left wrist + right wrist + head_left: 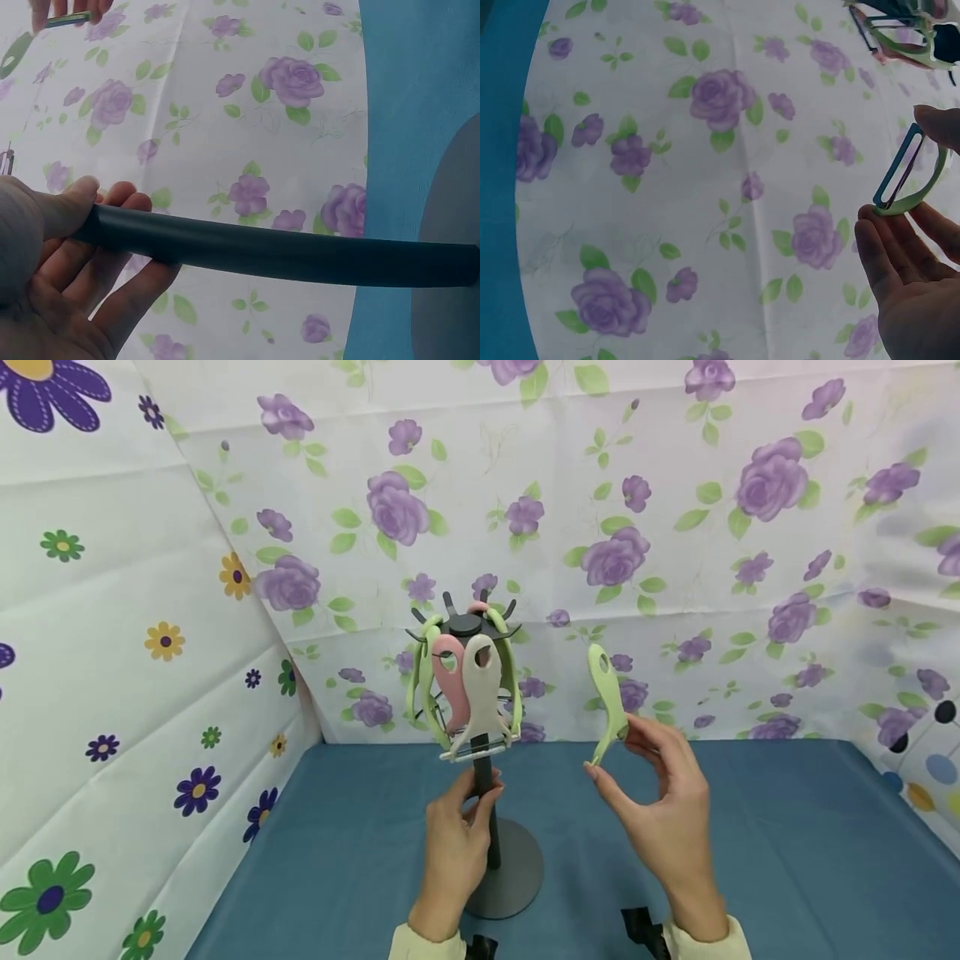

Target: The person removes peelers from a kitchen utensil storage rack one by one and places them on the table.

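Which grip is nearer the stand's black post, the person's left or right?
Left. The left grip holds the black post itself, below the hanging peelers; the right grip is off to the post's right, holding up a green peeler.

An open gap parts the light-green plastic peeler (612,697) in the right hand (672,802) from the hanging pink, green and beige peelers (482,685); thin black prongs (449,602) fan out above these; the left hand (456,835) blocks the slender black pole (493,845) over its round dark-grey base (519,875); white purple-flowered cloth (675,568) closes the back.
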